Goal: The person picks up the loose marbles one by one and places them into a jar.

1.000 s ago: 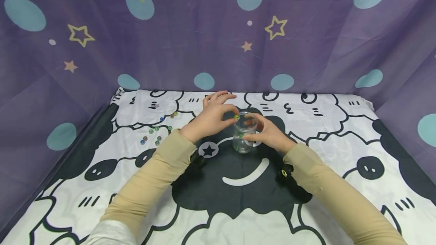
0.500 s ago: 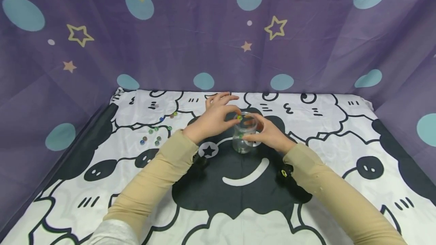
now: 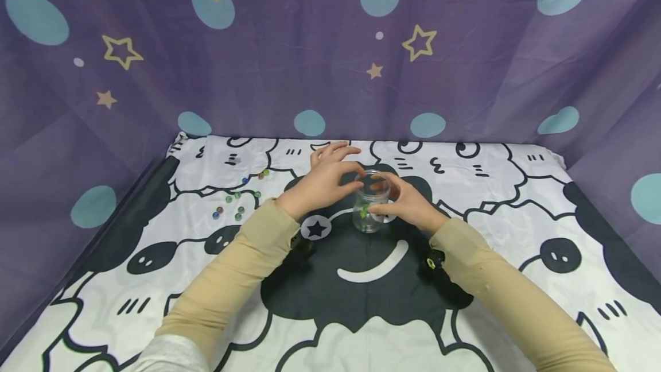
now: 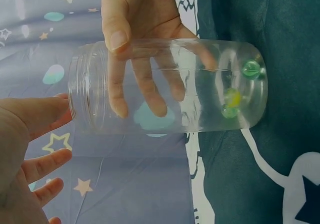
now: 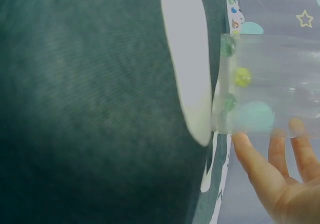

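A clear plastic jar stands upright on the black part of the printed cloth, without a lid. My right hand grips its side, thumb on the near side and fingers around the back. Inside, low in the jar, are a yellow marble and two green marbles; the right wrist view shows the yellow marble between the green ones. My left hand hovers at the jar's mouth, thumb and index fingertips right at the rim, the other fingers spread, nothing held.
Several loose marbles, green, blue, brown and yellow, lie scattered on the white cloth left of the left hand. A purple curtain with stars and ovals hangs behind the table. Dark wrist cameras sit below both wrists.
A yellow-green marble pinched in my left hand moved right to the jar's mouth, was let go, and now shows inside the jar. The right hand keeps its grip on the jar.
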`<state>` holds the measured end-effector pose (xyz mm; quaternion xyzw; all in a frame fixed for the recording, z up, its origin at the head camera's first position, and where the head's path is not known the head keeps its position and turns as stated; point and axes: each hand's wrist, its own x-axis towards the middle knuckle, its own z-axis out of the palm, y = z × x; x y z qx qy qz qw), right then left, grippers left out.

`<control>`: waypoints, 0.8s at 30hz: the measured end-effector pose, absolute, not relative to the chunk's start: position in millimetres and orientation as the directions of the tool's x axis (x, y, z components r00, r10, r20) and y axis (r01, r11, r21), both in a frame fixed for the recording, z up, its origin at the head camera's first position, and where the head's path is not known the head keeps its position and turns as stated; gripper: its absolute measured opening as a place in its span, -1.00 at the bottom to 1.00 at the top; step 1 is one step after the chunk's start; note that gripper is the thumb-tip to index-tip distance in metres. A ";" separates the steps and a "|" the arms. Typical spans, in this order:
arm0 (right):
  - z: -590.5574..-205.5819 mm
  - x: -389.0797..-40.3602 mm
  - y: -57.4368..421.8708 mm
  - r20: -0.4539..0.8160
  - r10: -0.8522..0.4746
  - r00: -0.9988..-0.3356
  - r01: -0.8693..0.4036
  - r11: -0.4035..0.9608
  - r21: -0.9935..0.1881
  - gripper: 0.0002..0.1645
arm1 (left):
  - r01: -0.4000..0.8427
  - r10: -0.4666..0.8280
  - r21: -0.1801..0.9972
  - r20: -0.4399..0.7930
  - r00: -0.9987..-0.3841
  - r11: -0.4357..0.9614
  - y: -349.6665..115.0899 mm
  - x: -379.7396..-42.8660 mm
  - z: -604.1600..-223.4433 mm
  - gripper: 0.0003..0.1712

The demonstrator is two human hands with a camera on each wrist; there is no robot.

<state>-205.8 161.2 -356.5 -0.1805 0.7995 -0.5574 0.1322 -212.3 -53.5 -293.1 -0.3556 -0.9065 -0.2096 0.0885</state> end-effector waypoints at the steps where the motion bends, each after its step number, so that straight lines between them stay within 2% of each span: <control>1: -356.8 -205.7 161.3 -0.010 -0.436 -0.900 -0.142 0.314 -0.939 -0.14 | 0.681 0.606 0.320 0.311 -0.732 0.658 -54.0 -212.3 -293.9 -0.78; 16: -358.4 -205.0 162.3 -0.003 -0.435 -0.901 -0.148 0.313 -0.938 -0.16 | 0.634 0.561 0.311 0.299 -0.772 0.708 -64.6 -212.6 -301.6 -0.84; 24: -356.8 -206.5 160.9 -0.002 -0.431 -0.902 -0.144 0.304 -0.942 -0.14 | 0.652 0.590 0.320 0.279 -0.758 0.687 -70.1 -211.4 -306.7 -0.85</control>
